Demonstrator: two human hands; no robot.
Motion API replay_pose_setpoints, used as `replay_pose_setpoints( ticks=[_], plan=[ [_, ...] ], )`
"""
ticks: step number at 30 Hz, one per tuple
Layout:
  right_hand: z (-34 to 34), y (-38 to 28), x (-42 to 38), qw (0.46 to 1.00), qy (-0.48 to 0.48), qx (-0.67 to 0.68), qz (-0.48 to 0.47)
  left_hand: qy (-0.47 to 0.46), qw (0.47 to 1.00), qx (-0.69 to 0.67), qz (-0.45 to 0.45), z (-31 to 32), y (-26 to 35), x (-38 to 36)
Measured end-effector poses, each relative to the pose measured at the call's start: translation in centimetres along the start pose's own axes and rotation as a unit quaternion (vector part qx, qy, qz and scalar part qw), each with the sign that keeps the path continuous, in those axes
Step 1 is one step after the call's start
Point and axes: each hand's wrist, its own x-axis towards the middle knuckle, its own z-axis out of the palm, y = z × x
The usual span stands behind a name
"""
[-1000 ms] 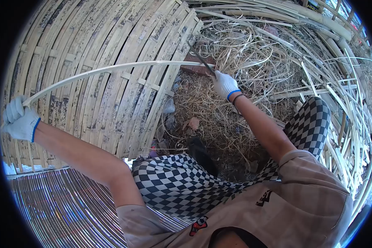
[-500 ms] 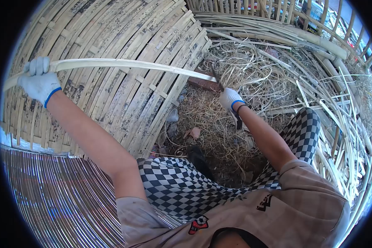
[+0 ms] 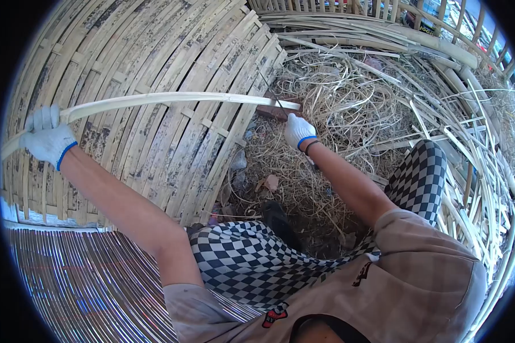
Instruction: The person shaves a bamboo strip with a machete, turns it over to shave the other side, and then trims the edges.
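Note:
A long pale bamboo strip (image 3: 171, 98) arches from the left side across to the middle. My left hand (image 3: 50, 137), in a white glove with a blue cuff, is closed around its left part. My right hand (image 3: 300, 130), gloved the same way, is closed on the handle of a knife (image 3: 278, 103). The thin dark blade crosses the strip near its right end, pointing up and left. The handle is mostly hidden by my fingers. Beneath that end of the strip is a reddish-brown brick (image 3: 272, 112).
A woven bamboo panel (image 3: 126, 51) fills the upper left. Curled bamboo shavings (image 3: 349, 103) cover the ground ahead. Split bamboo strips (image 3: 469, 194) are heaped at the right, near a slatted bamboo fence (image 3: 377, 8). Striped corrugated sheeting (image 3: 86, 280) lies at lower left.
My right hand and the knife have moved left along the strip, and the blade leans further left. My left hand and the strip sit slightly lower in view.

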Motion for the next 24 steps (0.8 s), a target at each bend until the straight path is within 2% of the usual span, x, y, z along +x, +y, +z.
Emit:
replay_pose_setpoints(
  ticks=[1,3,4,5,6,8,9,10,12,15,17,19,22,24],
  plan=[
    [-0.4,0.2,0.1,1.000,0.002,-0.019,-0.015,0.192,0.976,0.100,0.030,6.6,-0.3,-1.5],
    [-3.4,-1.7,-1.4,0.997,-0.001,-0.016,-0.069,0.253,0.952,0.174,0.013,5.9,0.7,-2.5],
    [-5.3,-3.2,-2.1,0.995,0.000,-0.010,-0.099,0.215,0.965,0.152,0.004,4.8,1.1,-2.2],
    [-6.5,-4.1,-2.7,0.997,-0.046,-0.013,-0.059,0.175,0.976,0.130,-0.005,4.2,1.5,-1.7],
    [-5.1,-2.9,-2.3,0.998,-0.054,-0.010,-0.003,0.136,0.985,0.108,-0.015,3.6,1.9,-1.5],
    [-0.3,2.9,1.2,0.992,-0.063,-0.011,0.105,0.051,0.998,-0.021,-0.043,1.3,2.2,-0.9],
    [1.0,5.6,3.5,0.983,-0.146,-0.072,0.079,0.022,0.997,-0.057,-0.044,1.4,2.2,-0.3],
    [-1.5,4.7,2.8,0.984,-0.143,-0.041,0.099,-0.006,0.995,-0.093,-0.047,1.9,2.2,0.2],
    [-3.4,2.7,0.6,0.998,-0.061,-0.029,-0.004,-0.002,0.996,-0.083,-0.037,2.8,2.3,0.3],
    [-8.4,-6.3,-3.1,0.995,-0.039,0.081,-0.045,0.029,0.999,-0.018,-0.025,3.9,2.9,0.7],
    [-11.0,-11.2,-5.3,0.986,-0.007,0.120,-0.113,0.026,0.995,0.093,0.009,4.3,3.2,1.0],
    [-10.8,-12.8,-6.3,0.971,0.050,0.129,-0.196,-0.002,0.967,0.243,0.073,5.1,3.6,0.3],
    [-8.2,-10.6,-5.4,0.982,0.065,0.115,-0.137,0.018,0.938,0.328,0.107,6.9,3.2,-0.5],
    [-5.8,-6.1,-2.7,0.995,-0.018,0.089,0.037,0.007,0.984,0.176,0.029,5.2,3.9,-0.2]
  ],
)
